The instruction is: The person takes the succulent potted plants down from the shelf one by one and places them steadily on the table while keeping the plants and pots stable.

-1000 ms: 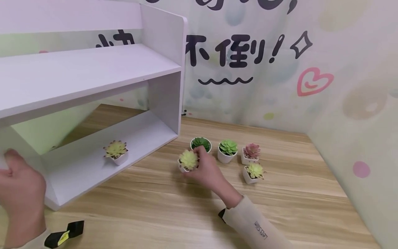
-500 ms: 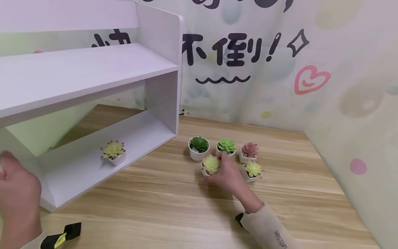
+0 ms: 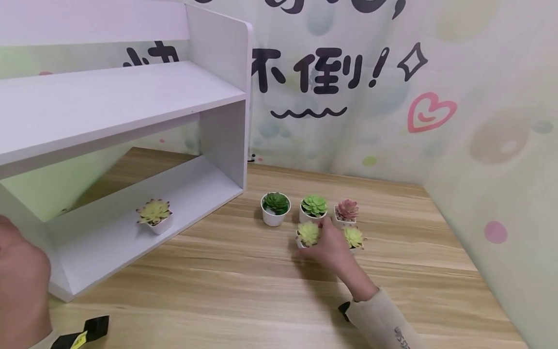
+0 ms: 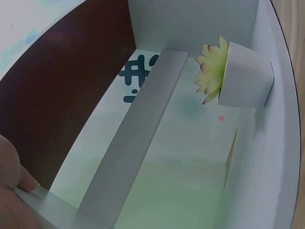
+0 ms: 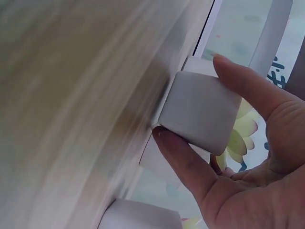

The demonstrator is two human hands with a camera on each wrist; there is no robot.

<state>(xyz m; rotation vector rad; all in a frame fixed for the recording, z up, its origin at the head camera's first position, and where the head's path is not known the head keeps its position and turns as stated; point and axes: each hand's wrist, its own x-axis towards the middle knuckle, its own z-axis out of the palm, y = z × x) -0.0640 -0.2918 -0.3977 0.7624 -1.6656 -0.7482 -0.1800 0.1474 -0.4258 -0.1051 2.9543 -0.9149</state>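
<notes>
My right hand [image 3: 333, 247] pinches the white square pot [image 5: 200, 112] of a yellow-green succulent [image 3: 307, 233] between thumb and fingers. That pot is at the table surface, in front of a bright green succulent [image 3: 314, 206] and left of another yellow succulent [image 3: 354, 236], partly hidden by the hand. At the left edge, my left hand [image 3: 22, 281] grips the side panel of a white shelf [image 3: 109, 114]; in the left wrist view a fingertip [image 4: 28, 181] lies over the panel's edge. On the shelf's lower board stands one more potted yellow succulent [image 3: 155, 213].
A dark green succulent [image 3: 275, 203] in a round white pot stands between the shelf and the bright green one. A reddish succulent [image 3: 347, 210] sits at the back right. The wooden table [image 3: 209, 295] meets a printed wall sheet [image 3: 305, 135] behind.
My right hand has carried the yellow succulent rightward, from in front of the dark green plant to in front of the bright green one. My left hand stays at the shelf while the view shifts slightly.
</notes>
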